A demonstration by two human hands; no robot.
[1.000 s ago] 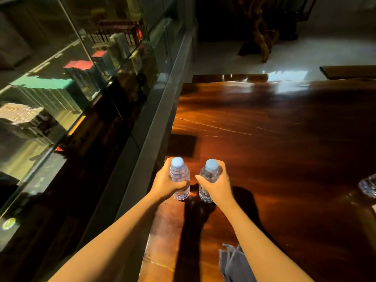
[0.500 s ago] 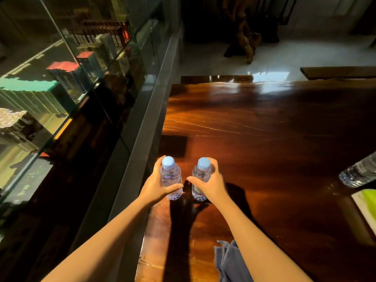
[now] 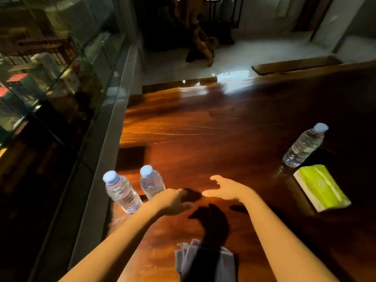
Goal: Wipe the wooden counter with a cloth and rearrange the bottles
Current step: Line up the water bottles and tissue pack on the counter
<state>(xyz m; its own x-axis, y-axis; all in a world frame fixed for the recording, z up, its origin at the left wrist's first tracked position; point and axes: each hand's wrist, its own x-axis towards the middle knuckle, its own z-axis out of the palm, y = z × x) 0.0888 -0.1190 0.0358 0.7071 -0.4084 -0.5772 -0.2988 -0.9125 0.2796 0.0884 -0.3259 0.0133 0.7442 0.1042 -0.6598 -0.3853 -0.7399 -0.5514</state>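
While both your hands hover empty with fingers spread, the third clear blue-capped plastic bottle (image 3: pixel 304 145) stands far right (nearer your right hand (image 3: pixel 225 189)).

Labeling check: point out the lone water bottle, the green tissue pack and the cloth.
lone water bottle (image 3: pixel 304 146), head view, mid-body by the label
green tissue pack (image 3: pixel 321 187), head view, top face
cloth (image 3: pixel 205 261), head view, folded middle

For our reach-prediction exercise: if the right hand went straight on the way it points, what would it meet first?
Probably nothing: the right hand points across bare wooden counter; depth is uncertain.
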